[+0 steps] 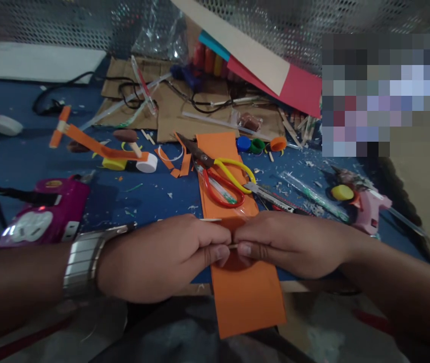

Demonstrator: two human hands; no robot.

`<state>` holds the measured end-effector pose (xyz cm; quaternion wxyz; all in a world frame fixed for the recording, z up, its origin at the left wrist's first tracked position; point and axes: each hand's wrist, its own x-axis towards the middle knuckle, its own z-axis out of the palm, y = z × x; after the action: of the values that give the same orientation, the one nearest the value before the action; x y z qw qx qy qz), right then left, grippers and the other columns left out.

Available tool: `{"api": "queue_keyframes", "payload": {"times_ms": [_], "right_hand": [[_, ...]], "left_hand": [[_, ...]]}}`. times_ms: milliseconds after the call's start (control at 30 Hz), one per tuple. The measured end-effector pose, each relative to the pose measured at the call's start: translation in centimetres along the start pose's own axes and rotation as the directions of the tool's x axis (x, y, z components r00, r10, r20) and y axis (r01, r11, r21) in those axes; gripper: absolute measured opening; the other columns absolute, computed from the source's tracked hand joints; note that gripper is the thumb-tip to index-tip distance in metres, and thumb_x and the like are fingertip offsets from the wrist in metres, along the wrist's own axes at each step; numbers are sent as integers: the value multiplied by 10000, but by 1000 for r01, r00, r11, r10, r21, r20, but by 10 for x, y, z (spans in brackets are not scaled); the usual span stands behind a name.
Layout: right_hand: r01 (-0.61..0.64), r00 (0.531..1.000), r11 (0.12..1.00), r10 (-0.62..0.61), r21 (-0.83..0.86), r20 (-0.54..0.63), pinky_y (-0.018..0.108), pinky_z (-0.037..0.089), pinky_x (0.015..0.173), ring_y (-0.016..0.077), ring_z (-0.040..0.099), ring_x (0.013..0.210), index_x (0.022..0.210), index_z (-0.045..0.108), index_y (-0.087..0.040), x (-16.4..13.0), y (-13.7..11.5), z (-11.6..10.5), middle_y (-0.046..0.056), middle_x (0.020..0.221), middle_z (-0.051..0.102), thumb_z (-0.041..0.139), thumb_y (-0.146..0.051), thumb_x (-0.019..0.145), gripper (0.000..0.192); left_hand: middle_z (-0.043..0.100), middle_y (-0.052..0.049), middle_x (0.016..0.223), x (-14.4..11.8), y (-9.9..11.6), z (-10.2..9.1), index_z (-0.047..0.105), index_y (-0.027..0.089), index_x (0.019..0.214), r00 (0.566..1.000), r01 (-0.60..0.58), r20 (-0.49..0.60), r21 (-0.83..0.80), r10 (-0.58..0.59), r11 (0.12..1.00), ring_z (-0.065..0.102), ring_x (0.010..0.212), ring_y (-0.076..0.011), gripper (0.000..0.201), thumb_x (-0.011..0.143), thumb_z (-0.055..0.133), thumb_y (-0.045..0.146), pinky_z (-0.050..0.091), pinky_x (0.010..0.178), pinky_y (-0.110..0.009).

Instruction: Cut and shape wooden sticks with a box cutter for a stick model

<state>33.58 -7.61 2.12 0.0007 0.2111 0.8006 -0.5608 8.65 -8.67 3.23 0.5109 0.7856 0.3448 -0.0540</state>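
Note:
My left hand (169, 252), with a metal watch at its wrist, is closed in a pinch on a thin wooden stick (233, 246). The same stick runs into the pinched fingers of my right hand (286, 242), so both hands grip it, almost touching. Most of it is hidden by fingers. Beneath them lies a long strip of orange card (251, 297), its near end hanging past the table edge. Scissors (218, 169) with one yellow and one red handle rest on the card beyond my hands. A box cutter (275, 197) lies just above my right hand.
A purple power strip (46, 209) sits at left, near an orange card model (103, 148) with bottle-cap wheels. A pink glue gun (368, 209) is at right. Behind are bottle caps (257, 145), cardboard (184, 118), coloured sheets (300, 91) and paper scraps on the blue table (177, 201).

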Motion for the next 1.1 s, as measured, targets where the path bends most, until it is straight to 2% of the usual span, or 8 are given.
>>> {"api": "queue_keyframes", "payload": {"times_ms": [167, 400, 633, 833, 1100], "right_hand": [[62, 998, 994, -62, 85, 5, 273, 353, 674, 118, 422, 692, 847, 452, -217, -1, 6, -1, -35, 782, 473, 442, -325, 1158, 330], [179, 984, 946, -165, 269, -72, 230, 368, 657, 84, 403, 652, 826, 471, -205, 2, 13, -2, -60, 746, 457, 497, -263, 1158, 338], [146, 989, 917, -130, 371, -68, 195, 354, 551, 63, 405, 586, 825, 510, -195, 2, 19, -4, -64, 723, 457, 509, -329, 1165, 365], [115, 993, 887, -109, 448, -40, 181, 369, 528, 56, 396, 564, 828, 500, -196, -2, 15, -4, -73, 712, 435, 540, -353, 1153, 362], [123, 992, 882, -114, 456, -47, 171, 367, 522, 46, 380, 559, 818, 485, -196, -2, 10, -3, -80, 709, 415, 539, -347, 1153, 371]], "left_hand": [[707, 37, 842, 0, 0, -2, 702, 245, 953, 1000, -15, 15, -51, 16, 999, 602, 755, -144, 307, 1112, 465, 357, 389, 670, -297], [668, 40, 846, 2, -3, -5, 662, 226, 953, 998, -69, 6, -104, 70, 992, 573, 764, -138, 324, 1122, 434, 382, 426, 702, -281], [691, 28, 910, 5, -7, -8, 642, 215, 951, 991, -126, -47, -110, 122, 986, 604, 822, -144, 265, 1109, 466, 334, 469, 753, -259], [688, 21, 914, 5, -2, -9, 643, 213, 950, 992, -124, -20, -92, 123, 988, 599, 811, -142, 296, 1120, 449, 357, 476, 740, -258], [669, 13, 868, 3, 1, -10, 667, 217, 949, 993, -113, -5, -144, 114, 983, 572, 763, -143, 323, 1123, 454, 386, 479, 714, -262]]}}
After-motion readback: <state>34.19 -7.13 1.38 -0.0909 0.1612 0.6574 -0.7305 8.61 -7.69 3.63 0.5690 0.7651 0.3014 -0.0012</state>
